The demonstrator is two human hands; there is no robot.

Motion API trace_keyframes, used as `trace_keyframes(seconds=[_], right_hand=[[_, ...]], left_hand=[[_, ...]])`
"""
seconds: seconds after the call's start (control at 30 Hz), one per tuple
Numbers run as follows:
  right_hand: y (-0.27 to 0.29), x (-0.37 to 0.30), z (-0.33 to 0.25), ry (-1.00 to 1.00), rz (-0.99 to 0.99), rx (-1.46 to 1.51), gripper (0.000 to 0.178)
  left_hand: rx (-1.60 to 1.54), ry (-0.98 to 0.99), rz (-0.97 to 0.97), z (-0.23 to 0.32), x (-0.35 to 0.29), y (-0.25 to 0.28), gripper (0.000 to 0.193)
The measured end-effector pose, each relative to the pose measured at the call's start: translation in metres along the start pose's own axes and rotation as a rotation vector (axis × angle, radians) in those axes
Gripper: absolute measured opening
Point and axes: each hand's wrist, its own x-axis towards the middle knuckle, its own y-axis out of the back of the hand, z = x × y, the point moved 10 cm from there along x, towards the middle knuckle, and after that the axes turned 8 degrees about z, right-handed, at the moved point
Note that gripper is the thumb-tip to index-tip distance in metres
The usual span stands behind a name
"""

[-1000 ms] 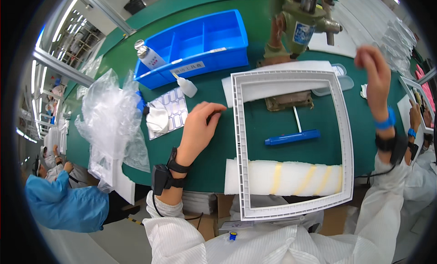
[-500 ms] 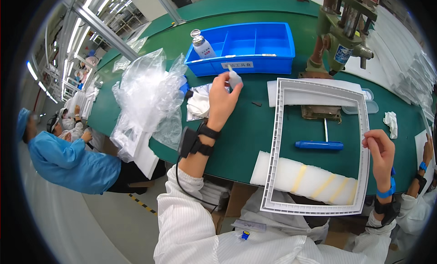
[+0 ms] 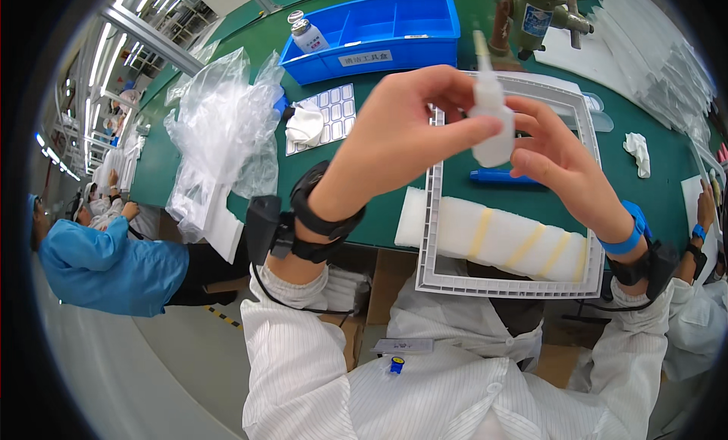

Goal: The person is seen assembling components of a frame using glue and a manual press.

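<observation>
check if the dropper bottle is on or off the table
Off: the left hand pinches the dropper bottle between fingers and thumb above the table.

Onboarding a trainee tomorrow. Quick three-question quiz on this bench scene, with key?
1. True or false: the left hand holds the small white squeeze bottle with its nozzle pointing up.
2. The bands on the white foam roll are: a) red b) yellow c) black.
3. What is in the leftmost compartment of the blue bin?

Key:
1. True.
2. b.
3. A white bottle with a metal top.
</observation>
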Motion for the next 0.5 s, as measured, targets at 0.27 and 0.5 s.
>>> trace_keyframes(seconds=[0.27,0.5], right_hand=[[0.013,-0.01,0.03,-0.157,0.032,-0.009,0.04],[0.033,-0.034,0.054,-0.307,0.123,0.023,0.04]], left_hand=[[-0.265,0.04,-0.038,-0.027,0.0,-0.016,0.028],[-0.112,0.432,-0.241,-0.137,-0.025,0.011,0.022]])
